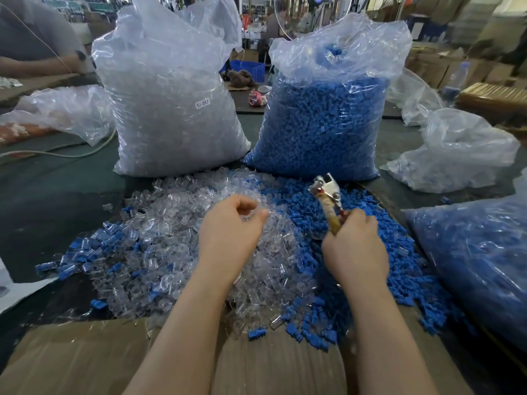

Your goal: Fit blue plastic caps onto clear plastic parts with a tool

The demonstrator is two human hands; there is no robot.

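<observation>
Left hand (229, 223) is hovering over the middle of the heap with its fingers curled in, pinching what looks like a clear plastic part (251, 215) at the fingertips, though it's blurry so hard to be sure. Right hand (356, 243), just to its 3 o'clock, has a fist wrapped round the tape-wound handles of a plier-type tool (328, 199), whose metal head points up toward 12 o'clock over the blue stuff.

Down at 6 o'clock there's a flat sheet of cardboard (271, 366) under both forearms. Past that, the loose pile of clear parts (171, 238) spreads across the centre and out to 9 o'clock, with a few blue-capped pieces mixed in at its left edge. Touching it on the 3 o'clock side is the loose pile of blue caps (399, 266).

Further back, two big upright plastic sacks stand side by side: the sack of clear parts (171, 109) at 11 o'clock, with a little "SJ-017" sticker, and the sack of blue caps (322, 124) at 1 o'clock. Another bag of blue pieces (479, 258) lies at 3 o'clock. Crumpled, mostly empty bags (462, 152) sit at 2 o'clock. Someone else's arm (37, 64) is at far 10 o'clock.
</observation>
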